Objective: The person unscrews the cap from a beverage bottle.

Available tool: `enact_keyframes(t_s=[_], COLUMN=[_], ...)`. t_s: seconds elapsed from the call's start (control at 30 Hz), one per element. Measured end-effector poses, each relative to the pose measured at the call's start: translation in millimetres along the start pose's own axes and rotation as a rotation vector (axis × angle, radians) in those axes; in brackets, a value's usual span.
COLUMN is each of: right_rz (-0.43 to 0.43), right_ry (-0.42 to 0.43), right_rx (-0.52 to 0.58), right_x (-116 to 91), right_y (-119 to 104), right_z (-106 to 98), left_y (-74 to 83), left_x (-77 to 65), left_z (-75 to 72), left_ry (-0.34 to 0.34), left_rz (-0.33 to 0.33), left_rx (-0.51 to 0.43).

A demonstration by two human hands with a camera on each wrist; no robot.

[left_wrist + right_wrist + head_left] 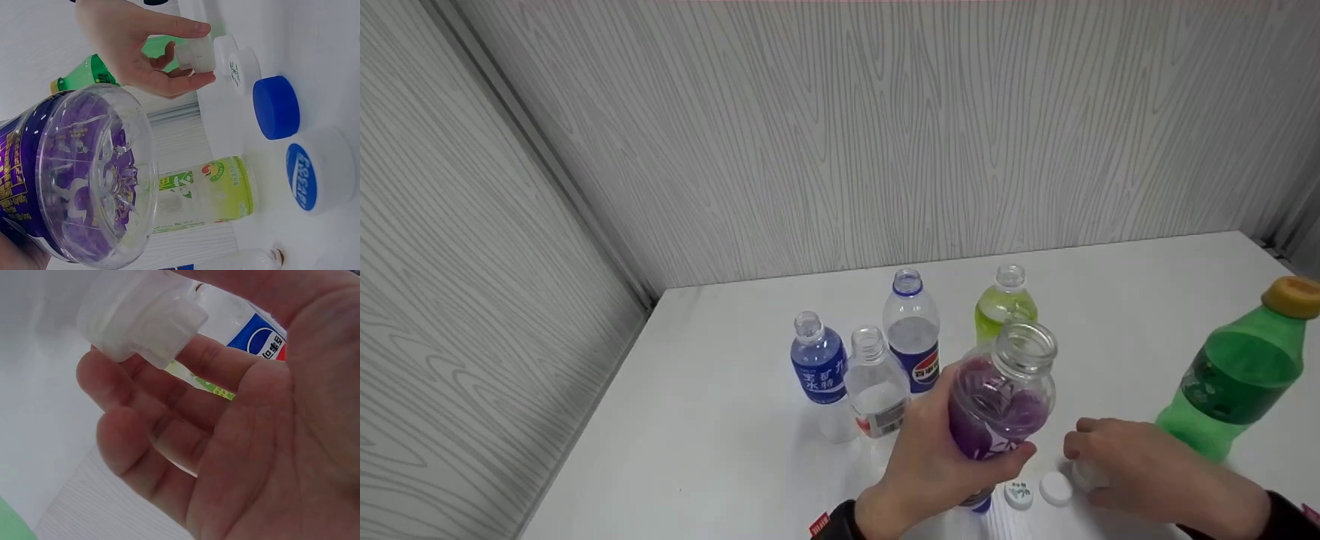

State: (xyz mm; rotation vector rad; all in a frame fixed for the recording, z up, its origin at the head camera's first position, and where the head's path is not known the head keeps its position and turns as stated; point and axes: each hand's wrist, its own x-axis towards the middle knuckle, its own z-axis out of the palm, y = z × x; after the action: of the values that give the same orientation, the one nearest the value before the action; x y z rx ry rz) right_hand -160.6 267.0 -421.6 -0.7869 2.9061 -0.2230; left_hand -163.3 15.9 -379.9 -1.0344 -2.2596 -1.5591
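Note:
My left hand grips an uncapped bottle of purple drink, lifted and tilted so its mouth faces up toward the head camera. In the left wrist view its clear base shows above the table. My right hand pinches a translucent white bottle cap between thumb and fingers, just above or on the tabletop; I cannot tell if it touches. That cap fills the upper part of the right wrist view. Beside it lie a white cap, a white cap with print and a blue cap.
Several uncapped bottles stand behind my left hand: a blue-labelled one, a clear one, a Pepsi bottle and a yellow-green one. A green bottle with an orange cap stands right. Another blue-and-white cap lies nearer.

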Motion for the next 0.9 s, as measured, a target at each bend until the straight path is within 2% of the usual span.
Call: enact_keyframes(t_s=[0.1,0.23,0.33,0.5,0.73,0.8,0.9], right_rz=[-0.035,0.026,0.036,-0.043,-0.034,-0.028,0.027], right_ry=[0.004,-0.078,-0.116,-0.1,-0.128,-0.116,-0.067], right_rx=[0.004,0.038,0.042,0.022,0.035,0.033,0.043], right_x=[-0.6,1.1,1.7,1.2,1.7,0.9,-1.9], right_y=[1.9,1.7,1.3,4.5,5.6,4.8,2.6], right_z=[2.0,2.3,2.3,2.3,1.9,0.9,-3.9], left_y=[0.6,1.6,1.2,1.2,1.0,0.5,-0.1], left_x=[0.3,0.1,0.1,0.7,0.7,0.3,0.5], left_z=[-0.3,-0.5,-0.5,-0.6,-0.2,-0.2,0.1], left_ry=[0.006,0.002,-0.004,-0.004,0.006,0.008,0.008], left_rz=[0.009,-0.025,-0.035,-0.038,-0.016,-0.012,-0.003], left_rx=[-0.006,-0.024,-0.028,-0.041,-0.032,-0.034,-0.032])
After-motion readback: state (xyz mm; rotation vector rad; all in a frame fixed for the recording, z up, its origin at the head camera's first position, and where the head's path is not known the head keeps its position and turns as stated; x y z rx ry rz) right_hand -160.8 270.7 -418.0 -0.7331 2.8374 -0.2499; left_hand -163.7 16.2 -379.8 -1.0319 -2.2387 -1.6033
